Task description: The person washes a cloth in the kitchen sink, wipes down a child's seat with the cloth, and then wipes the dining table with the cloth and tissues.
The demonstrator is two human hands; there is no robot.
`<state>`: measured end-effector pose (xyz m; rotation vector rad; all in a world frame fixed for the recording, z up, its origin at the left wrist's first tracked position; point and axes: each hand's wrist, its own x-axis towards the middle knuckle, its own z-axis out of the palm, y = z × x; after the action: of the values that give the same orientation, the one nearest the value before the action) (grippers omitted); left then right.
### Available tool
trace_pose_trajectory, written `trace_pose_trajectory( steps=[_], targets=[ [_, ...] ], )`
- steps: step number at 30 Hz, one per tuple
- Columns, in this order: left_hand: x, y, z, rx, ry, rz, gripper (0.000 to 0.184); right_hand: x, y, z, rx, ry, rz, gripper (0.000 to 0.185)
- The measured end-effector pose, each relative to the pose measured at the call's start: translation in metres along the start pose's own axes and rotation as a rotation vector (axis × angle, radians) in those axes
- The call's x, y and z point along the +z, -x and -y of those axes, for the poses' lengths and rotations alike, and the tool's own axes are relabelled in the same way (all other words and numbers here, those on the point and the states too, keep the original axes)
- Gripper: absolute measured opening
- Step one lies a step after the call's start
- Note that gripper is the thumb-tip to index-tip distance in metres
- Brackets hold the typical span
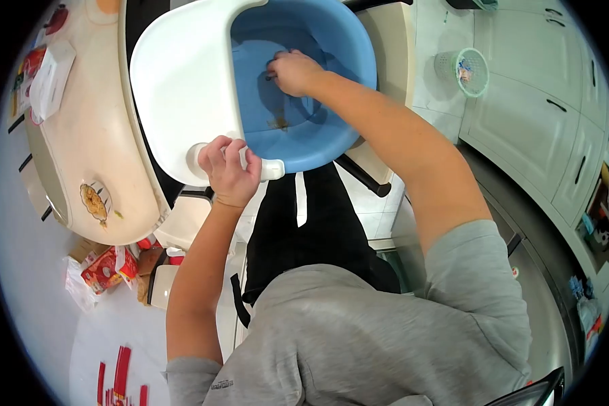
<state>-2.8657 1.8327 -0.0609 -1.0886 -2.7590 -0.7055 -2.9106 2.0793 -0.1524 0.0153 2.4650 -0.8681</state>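
Observation:
A blue moulded seat (348, 40), like a child's high chair, stands in front of me with a white tray (176, 88) across its left side. My left hand (230, 169) is closed on the tray's near corner, by a round recess. Inside the seat, my right hand (296, 73) is closed with the fingertips down near the bottom. Something small and dark shows at those fingertips; I cannot make out what it is. A brownish smear of crumbs (277, 122) lies on the seat's bottom, nearer to me than the right hand.
To the left is a pale table (101, 81) with a dish of food (95, 201) and a tissue box (53, 80). Beige chairs (396, 54) stand close around. A green mesh bin (468, 71) is on the tiles, before white cabinets (528, 101). Bags and boxes (105, 271) sit lower left.

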Motion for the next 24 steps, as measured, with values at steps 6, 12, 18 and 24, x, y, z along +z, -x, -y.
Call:
trace_pose_trajectory(
  steps=[6, 12, 18, 24],
  targets=[
    [0.000, -0.001, 0.000, -0.017, -0.004, -0.010, 0.031, 0.053, 0.038, 0.025, -0.306, -0.095, 0.113, 0.036],
    [0.001, 0.000, 0.001, -0.020, -0.007, -0.039, 0.035, 0.003, 0.018, 0.009, -0.199, -0.245, 0.209, 0.052],
    [-0.001, -0.001, 0.003, -0.030, 0.018, -0.034, 0.037, 0.001, 0.028, 0.000, -0.358, 0.009, -0.110, 0.037],
    [-0.002, -0.002, 0.003, -0.030, 0.037, -0.044, 0.038, -0.029, 0.027, 0.004, -0.203, -0.119, 0.192, 0.029]
  ],
)
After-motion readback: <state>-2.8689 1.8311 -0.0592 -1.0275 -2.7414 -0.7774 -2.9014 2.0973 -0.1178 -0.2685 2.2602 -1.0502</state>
